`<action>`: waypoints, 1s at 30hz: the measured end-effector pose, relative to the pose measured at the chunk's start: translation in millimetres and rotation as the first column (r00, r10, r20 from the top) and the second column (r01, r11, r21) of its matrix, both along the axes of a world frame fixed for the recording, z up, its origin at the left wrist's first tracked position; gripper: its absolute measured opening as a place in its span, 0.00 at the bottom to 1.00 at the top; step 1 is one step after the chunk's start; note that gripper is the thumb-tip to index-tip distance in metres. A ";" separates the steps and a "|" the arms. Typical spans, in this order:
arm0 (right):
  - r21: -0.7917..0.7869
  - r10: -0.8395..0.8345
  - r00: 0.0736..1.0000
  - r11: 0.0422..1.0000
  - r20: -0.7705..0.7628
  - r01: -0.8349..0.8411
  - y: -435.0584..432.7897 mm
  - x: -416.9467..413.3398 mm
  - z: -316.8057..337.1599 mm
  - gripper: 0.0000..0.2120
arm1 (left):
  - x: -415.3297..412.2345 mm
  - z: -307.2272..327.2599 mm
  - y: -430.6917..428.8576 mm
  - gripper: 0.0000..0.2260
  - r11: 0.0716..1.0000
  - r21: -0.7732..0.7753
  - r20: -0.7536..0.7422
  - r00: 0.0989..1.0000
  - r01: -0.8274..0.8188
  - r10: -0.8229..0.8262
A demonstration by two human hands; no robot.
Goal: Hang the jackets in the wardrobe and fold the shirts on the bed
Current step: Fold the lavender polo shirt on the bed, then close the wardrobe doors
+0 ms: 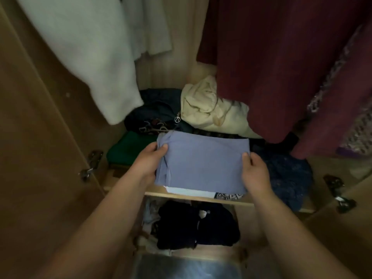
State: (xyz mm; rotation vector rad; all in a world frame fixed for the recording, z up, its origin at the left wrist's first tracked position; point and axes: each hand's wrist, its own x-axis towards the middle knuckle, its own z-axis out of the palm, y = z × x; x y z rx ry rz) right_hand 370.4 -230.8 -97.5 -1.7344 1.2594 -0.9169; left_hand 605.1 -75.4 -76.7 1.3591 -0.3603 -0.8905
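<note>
Forearms filled the bottom of the view, reaching up into the open wardrobe [40,137], the biggest thing before us, its doors swung wide on both sides. Inside it hung a maroon coat [281,67] on the right and a white jacket [90,53] on the left, both draping down close to the shelf [197,197], so the hanging part of the job looked at least partly done. Beneath them lay a loose heap: a cream garment [207,109], a dark one [157,109] with a ring pull, a green fold [128,148] and a blue knit [287,174].

In front of the heap sat the folded lilac shirt [203,164], flat on a white folded piece [187,191] at the shelf's front edge. We held it from both sides, we judge to keep the fold square while setting it on the stack. Our left hand [149,160] had its grip clenched on the shirt's left edge, thumb on top. Our right hand [255,170] grasped the right edge likewise, thumb pressing the corner.

Below the shelf, black clothes [193,224] lay in a lower compartment.
</note>
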 end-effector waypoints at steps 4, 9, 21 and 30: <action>-0.035 -0.041 0.991 0.999 -0.126 0.037 -27.8 22.0 -2.8 0.15 | 23.7 -10.3 -41.4 0.05 0.996 0.089 0.003 1.000 -0.007 0.006; -0.040 -0.085 0.896 0.996 -0.435 0.076 -50.9 30.2 -32.2 0.17 | 36.4 -40.3 -68.2 0.16 0.913 0.402 0.322 0.944 -0.071 -0.069; -0.586 -0.045 0.835 0.733 -0.549 -0.345 -24.3 52.0 -8.1 0.23 | 2.1 -10.6 -66.6 0.26 0.938 0.345 0.937 0.055 -0.011 -0.344; -0.339 -0.009 0.669 0.867 -0.743 -0.365 -17.8 50.5 -59.1 0.29 | -16.0 -63.6 -70.9 0.29 0.780 0.625 0.780 0.001 -0.021 -0.625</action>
